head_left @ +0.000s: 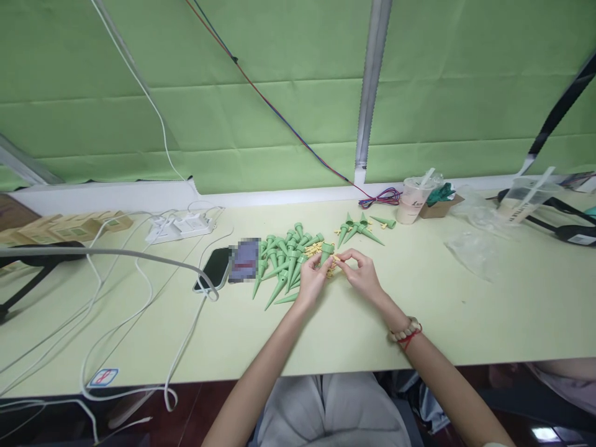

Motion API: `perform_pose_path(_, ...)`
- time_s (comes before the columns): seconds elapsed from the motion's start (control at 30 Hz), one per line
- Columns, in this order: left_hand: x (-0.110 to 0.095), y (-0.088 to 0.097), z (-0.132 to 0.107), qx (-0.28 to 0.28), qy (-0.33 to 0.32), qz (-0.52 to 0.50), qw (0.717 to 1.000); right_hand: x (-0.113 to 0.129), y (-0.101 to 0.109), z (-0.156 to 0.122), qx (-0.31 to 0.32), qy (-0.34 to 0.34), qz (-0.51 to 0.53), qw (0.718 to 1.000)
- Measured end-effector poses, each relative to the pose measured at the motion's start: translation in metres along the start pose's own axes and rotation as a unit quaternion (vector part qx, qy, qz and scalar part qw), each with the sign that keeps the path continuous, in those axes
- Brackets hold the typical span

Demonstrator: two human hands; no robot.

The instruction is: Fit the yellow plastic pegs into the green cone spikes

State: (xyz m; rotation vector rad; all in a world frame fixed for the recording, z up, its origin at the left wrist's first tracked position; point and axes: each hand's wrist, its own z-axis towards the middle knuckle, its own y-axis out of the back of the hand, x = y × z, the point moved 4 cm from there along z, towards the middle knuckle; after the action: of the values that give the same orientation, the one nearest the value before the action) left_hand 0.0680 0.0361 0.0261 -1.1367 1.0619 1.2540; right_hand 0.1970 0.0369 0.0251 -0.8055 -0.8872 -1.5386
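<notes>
My left hand (311, 280) is closed around a green plastic spike (327, 249), its wide capped end pointing up. Close beside it, my right hand (364, 274) pinches a small yellow piece (336, 259) against or near the spike; whether they touch is too small to tell. To the left lies a heap of similar green cone-shaped spikes (292, 256). Small yellow pieces (315, 248) are scattered behind my left hand, partly hidden by it. Farther back, a smaller group of green spikes (358, 230) rests with some yellow bits around it.
Left of the heap lie a black-screened phone (218, 268) and a blurred-out rectangular item (244, 261). White cables (149, 292) run from a power strip (179, 225). At the back right stand a drink cup (410, 202), a small cardboard box (437, 208) and plastic bags (472, 251).
</notes>
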Motion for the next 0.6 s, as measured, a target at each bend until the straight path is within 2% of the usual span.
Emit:
perform_pose_path(0.1, 0.000, 0.001, 0.001, 0.001, -0.005, -0.002, 1.000, 0.000, 0.000, 0.000, -0.009, -0.003, 0.008, 1.000)
perform_pose_path(0.23, -0.002, 0.001, 0.002, 0.013, -0.025, 0.003, 1.000, -0.011, -0.006, 0.002, 0.023, -0.112, 0.106, 0.988)
perform_pose_path(0.3, -0.002, 0.001, 0.002, 0.018, -0.031, 0.004, 0.999, -0.014, -0.007, 0.002, 0.035, -0.141, 0.129, 0.981)
perform_pose_path(0.6, -0.001, 0.000, 0.001, -0.001, -0.019, 0.006, 1.000, -0.014, -0.005, 0.001, 0.006, -0.104, 0.099, 0.990)
